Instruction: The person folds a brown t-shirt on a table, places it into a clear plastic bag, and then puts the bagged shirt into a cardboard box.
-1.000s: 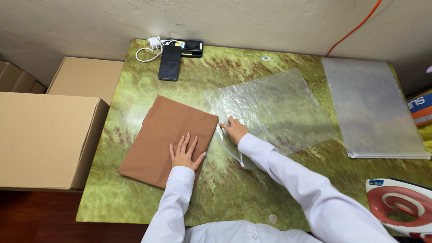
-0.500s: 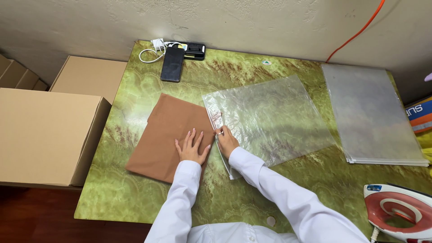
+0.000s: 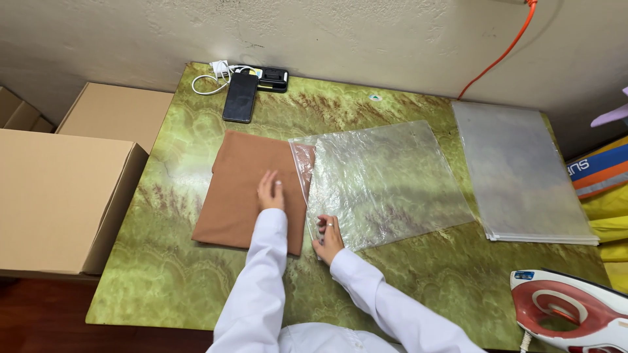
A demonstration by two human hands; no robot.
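From the head camera, a folded brown cloth lies on the green marbled tabletop, its right edge just inside the mouth of a clear plastic bag. The left hand rests flat and open on the cloth. The right hand pinches the bag's near corner. A stack of clear bags lies well apart to the right.

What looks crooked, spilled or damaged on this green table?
Nothing is spilled or broken. The clear plastic bag lies askew and crinkled, its open edge overlapping the folded brown cloth. The left hand rests flat on the cloth; the right hand presses the bag's near corner.
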